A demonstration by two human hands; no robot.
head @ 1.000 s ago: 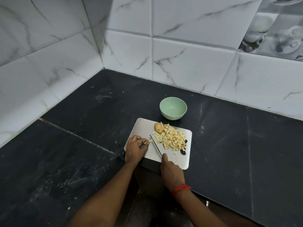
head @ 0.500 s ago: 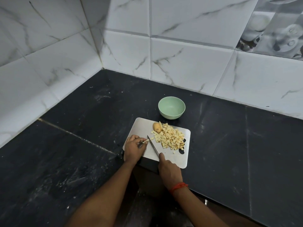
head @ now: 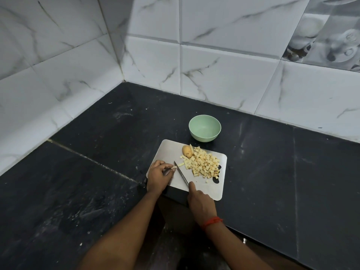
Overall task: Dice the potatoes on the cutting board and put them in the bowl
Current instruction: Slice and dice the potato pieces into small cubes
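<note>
One potato strip (head: 174,167), pinched by the left hand (head: 158,175), pointed away from that hand, its long axis crosswise to the knife (head: 181,173) gripped by the right hand (head: 201,201).

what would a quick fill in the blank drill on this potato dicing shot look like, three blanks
1. The heap of pale yellow potato cubes lies on the silvery rectangular cutting board, none in the pale ____ round bowl.
2. The right hand grips a slim steel ____.
3. The left hand pinches a thin potato strip, lying ____ of the blade.
Missing words: green; knife; left.
</note>
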